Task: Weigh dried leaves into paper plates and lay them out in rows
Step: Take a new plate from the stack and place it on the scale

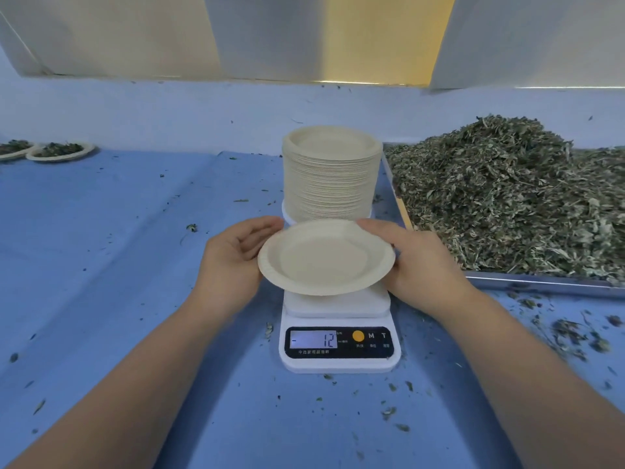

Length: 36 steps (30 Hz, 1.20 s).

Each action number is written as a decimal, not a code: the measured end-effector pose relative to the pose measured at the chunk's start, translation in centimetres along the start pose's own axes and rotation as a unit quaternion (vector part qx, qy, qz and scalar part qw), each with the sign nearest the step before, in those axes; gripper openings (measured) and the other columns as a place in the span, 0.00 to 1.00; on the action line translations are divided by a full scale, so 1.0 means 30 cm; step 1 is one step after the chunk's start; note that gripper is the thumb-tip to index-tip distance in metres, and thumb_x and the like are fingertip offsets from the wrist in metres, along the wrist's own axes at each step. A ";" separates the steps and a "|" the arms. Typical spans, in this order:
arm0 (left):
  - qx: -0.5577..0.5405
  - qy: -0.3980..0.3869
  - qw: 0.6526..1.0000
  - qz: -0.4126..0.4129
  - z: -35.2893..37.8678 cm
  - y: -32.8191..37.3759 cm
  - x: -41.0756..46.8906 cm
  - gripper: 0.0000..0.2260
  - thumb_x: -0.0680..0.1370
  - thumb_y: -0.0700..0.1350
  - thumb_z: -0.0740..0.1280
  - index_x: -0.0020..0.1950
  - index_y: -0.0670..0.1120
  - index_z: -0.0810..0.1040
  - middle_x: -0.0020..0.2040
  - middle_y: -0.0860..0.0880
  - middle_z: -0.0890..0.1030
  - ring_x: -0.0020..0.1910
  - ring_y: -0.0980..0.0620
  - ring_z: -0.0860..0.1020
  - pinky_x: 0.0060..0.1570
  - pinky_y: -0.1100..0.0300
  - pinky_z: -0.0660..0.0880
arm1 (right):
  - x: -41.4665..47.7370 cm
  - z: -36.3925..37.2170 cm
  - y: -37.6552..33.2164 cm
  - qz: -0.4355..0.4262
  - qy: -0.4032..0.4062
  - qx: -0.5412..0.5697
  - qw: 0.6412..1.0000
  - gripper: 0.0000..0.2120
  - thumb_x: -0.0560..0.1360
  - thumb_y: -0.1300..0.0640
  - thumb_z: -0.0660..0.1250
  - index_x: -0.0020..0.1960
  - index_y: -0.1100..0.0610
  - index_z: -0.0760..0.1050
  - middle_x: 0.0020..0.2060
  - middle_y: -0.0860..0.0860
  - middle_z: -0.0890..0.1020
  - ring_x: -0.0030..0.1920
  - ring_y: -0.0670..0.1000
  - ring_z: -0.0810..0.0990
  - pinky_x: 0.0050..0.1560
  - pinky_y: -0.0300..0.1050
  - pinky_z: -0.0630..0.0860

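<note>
Two leaf-filled paper plates [61, 152] are out; left hand [233, 262] and right hand [419, 262] grip an empty round beige plate [324, 257] over the white scale [340, 363]; most leaves [507, 198] remain.

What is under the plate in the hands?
The white scale, its screen showing minus 12. The plate covers most of the scale's top, so whether anything lies there, or whether plate and scale touch, cannot be seen.
</note>
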State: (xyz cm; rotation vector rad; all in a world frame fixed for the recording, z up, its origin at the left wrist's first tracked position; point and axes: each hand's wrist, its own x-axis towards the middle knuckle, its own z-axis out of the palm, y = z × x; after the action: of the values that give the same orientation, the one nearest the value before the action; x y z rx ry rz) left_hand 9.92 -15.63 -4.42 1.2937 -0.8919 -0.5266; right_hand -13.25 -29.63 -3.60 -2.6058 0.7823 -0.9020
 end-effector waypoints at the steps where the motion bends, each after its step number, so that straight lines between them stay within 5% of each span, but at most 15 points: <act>1: 0.012 0.009 1.000 -0.004 -0.003 -0.015 -0.003 0.18 0.76 0.30 0.72 0.62 0.46 0.82 0.55 0.56 0.87 0.57 0.60 0.83 0.54 0.69 0.78 | 0.001 -0.001 0.000 -0.005 -0.009 -0.027 1.000 0.29 0.75 0.57 0.68 0.74 0.41 0.70 0.54 0.50 0.86 0.50 0.56 0.84 0.49 0.55 0.80; 4: 0.074 0.017 0.997 -0.007 -0.004 -0.050 -0.005 0.19 0.78 0.30 0.70 0.64 0.49 0.81 0.59 0.56 0.84 0.56 0.65 0.82 0.56 0.69 0.78 | -0.004 -0.005 -0.003 -0.015 -0.012 -0.077 0.997 0.30 0.75 0.59 0.68 0.75 0.42 0.69 0.42 0.52 0.85 0.41 0.59 0.82 0.41 0.56 0.80; 8: 0.163 -0.034 0.986 -0.006 -0.007 -0.079 0.018 0.28 0.79 0.28 0.63 0.74 0.52 0.73 0.67 0.59 0.76 0.67 0.61 0.76 0.68 0.59 0.73 | 0.004 -0.011 0.014 0.003 0.007 -0.096 0.995 0.28 0.76 0.61 0.65 0.73 0.42 0.71 0.42 0.57 0.85 0.40 0.62 0.81 0.41 0.53 0.79; 14: 0.178 -0.004 0.984 -0.005 -0.033 -0.099 0.033 0.30 0.78 0.27 0.62 0.73 0.54 0.74 0.68 0.61 0.76 0.65 0.62 0.77 0.63 0.61 0.76 | 0.004 -0.075 0.085 0.111 0.061 -0.024 0.992 0.36 0.71 0.75 0.58 0.73 0.49 0.73 0.63 0.52 0.82 0.55 0.56 0.83 0.55 0.51 0.80; 16: 0.164 0.011 0.986 -0.003 -0.024 -0.097 0.034 0.27 0.78 0.28 0.63 0.70 0.54 0.75 0.66 0.61 0.77 0.60 0.66 0.79 0.55 0.69 0.77 | 0.009 -0.094 0.118 0.170 0.097 -0.035 0.980 0.30 0.75 0.70 0.59 0.72 0.49 0.73 0.57 0.54 0.84 0.51 0.57 0.83 0.55 0.52 0.81; 19: 0.134 0.022 0.991 -0.001 -0.020 -0.100 0.027 0.25 0.78 0.25 0.60 0.63 0.53 0.77 0.63 0.60 0.79 0.55 0.67 0.81 0.49 0.74 0.77 | 0.016 -0.092 0.147 0.235 0.031 -0.119 0.964 0.21 0.82 0.53 0.59 0.74 0.48 0.68 0.48 0.56 0.83 0.42 0.58 0.81 0.44 0.52 0.79; 23: 0.089 0.057 0.994 -0.003 -0.036 -0.094 0.025 0.23 0.79 0.25 0.61 0.52 0.54 0.80 0.58 0.60 0.82 0.51 0.63 0.84 0.52 0.69 0.78 | 0.079 -0.072 0.163 0.297 -0.098 -0.149 0.938 0.31 0.82 0.33 0.48 0.79 0.48 0.60 0.74 0.58 0.69 0.72 0.62 0.67 0.66 0.61 0.70; 26: 0.078 0.054 0.995 -0.008 -0.036 -0.091 0.024 0.21 0.79 0.25 0.62 0.51 0.51 0.81 0.57 0.54 0.84 0.52 0.61 0.84 0.53 0.71 0.78 | 0.128 -0.068 0.161 0.341 -0.189 -0.139 0.910 0.40 0.79 0.27 0.41 0.81 0.51 0.57 0.79 0.54 0.62 0.78 0.61 0.59 0.74 0.61 0.61; 32: 0.091 0.107 0.990 -0.034 -0.046 -0.079 0.027 0.11 0.79 0.46 0.73 0.59 0.59 0.79 0.59 0.59 0.79 0.64 0.65 0.77 0.49 0.73 0.71 | 0.120 -0.075 0.151 0.311 -0.213 -0.198 0.905 0.43 0.78 0.27 0.38 0.73 0.56 0.69 0.62 0.57 0.78 0.56 0.59 0.75 0.53 0.53 0.69; 36: 0.122 0.093 0.988 -0.035 -0.026 -0.070 0.023 0.09 0.82 0.47 0.65 0.57 0.60 0.79 0.58 0.53 0.80 0.56 0.58 0.77 0.49 0.67 0.69 | 0.091 -0.093 0.155 0.285 -0.156 -0.226 0.918 0.41 0.77 0.25 0.40 0.68 0.54 0.70 0.55 0.57 0.79 0.52 0.60 0.76 0.49 0.54 0.71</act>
State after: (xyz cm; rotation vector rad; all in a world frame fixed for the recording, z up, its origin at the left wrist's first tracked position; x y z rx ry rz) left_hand 11.25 -16.19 -6.28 1.5741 -0.7750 -0.3511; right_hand -15.08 -35.20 -2.05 -2.5209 1.6837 -0.1398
